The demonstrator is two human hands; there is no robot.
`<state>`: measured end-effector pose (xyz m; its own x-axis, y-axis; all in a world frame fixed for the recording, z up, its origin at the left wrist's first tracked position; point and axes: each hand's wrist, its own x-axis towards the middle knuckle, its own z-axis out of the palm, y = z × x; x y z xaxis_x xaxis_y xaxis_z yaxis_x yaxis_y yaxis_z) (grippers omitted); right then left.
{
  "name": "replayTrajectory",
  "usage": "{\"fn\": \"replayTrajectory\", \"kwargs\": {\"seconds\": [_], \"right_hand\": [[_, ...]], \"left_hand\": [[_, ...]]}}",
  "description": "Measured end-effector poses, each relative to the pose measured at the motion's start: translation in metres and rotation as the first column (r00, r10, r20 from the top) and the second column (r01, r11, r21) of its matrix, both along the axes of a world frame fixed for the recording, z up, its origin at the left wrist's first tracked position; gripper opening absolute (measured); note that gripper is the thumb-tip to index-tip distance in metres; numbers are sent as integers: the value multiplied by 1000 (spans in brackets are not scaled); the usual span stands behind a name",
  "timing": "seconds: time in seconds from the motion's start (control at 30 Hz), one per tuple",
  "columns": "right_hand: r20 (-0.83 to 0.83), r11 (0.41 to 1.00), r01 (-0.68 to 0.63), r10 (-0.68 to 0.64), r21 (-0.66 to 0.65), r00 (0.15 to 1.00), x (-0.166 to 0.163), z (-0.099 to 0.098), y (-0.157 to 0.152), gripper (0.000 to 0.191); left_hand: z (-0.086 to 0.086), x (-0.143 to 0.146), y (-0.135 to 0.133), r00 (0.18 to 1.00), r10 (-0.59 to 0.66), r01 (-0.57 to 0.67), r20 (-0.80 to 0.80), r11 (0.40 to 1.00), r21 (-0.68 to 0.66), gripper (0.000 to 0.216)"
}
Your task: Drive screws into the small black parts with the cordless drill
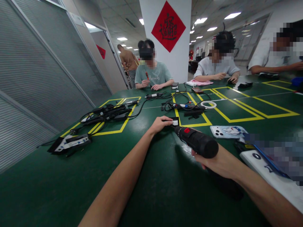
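Observation:
My right hand (209, 160) is wrapped round a black electric screwdriver (197, 142) with a red button, its tip pointing left and away from me. The tip meets a small white and black part (174, 121) lying on the green table (151, 176). My left hand (160, 123) reaches forward and its fingers pinch that small part, holding it against the table by a yellow tape line.
A phone in a patterned case (227, 131) lies right of the screwdriver, a white device (267, 167) nearer me. Black cables and tools (106, 113) sit at the left, a black and white gripper (71, 142) closer. A white tape ring (208, 104) lies ahead. Three people sit across the table.

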<state>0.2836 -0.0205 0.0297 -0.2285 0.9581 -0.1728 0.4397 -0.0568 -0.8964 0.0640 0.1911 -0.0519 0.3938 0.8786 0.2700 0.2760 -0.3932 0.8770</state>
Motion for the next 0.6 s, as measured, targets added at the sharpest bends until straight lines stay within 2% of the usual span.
{"fn": "replayTrajectory", "kwargs": {"seconds": [0.4, 0.6], "right_hand": [[62, 999, 33, -35, 21, 997, 3, -2, -1, 37], [53, 1000, -4, 4, -6, 999, 4, 0, 0, 27]], "left_hand": [[1, 1, 0, 1000, 9, -9, 5, 1000, -27, 30], [2, 2, -1, 1000, 20, -20, 4, 999, -42, 30]]}}
